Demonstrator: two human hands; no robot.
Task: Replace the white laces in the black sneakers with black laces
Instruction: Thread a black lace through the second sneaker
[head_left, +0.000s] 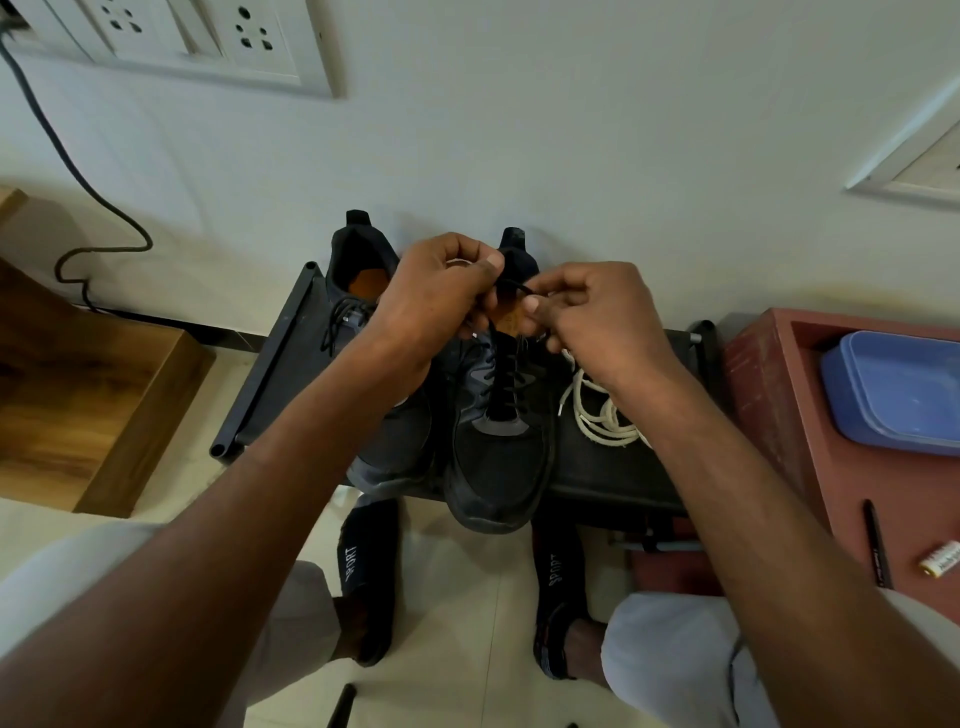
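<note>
Two black sneakers stand side by side on a low black rack (270, 358), toes toward me. The left sneaker (358, 291) carries a black lace. The right sneaker (498, 441) is threaded with a black lace (506, 374) up its eyelets. Above its opening my left hand (441, 291) and my right hand (597, 317) each pinch an end of that black lace, close together. The removed white laces (597, 410) lie in a loose pile on the rack, right of the right sneaker and partly under my right forearm.
A red cabinet (769, 415) at right holds a blue lidded box (893, 389), a pen (878, 545) and a battery (940, 558). A wooden step (104, 395) lies at left. A black cable (78, 171) hangs on the wall. My feet in black slides (363, 571) rest on the tiled floor.
</note>
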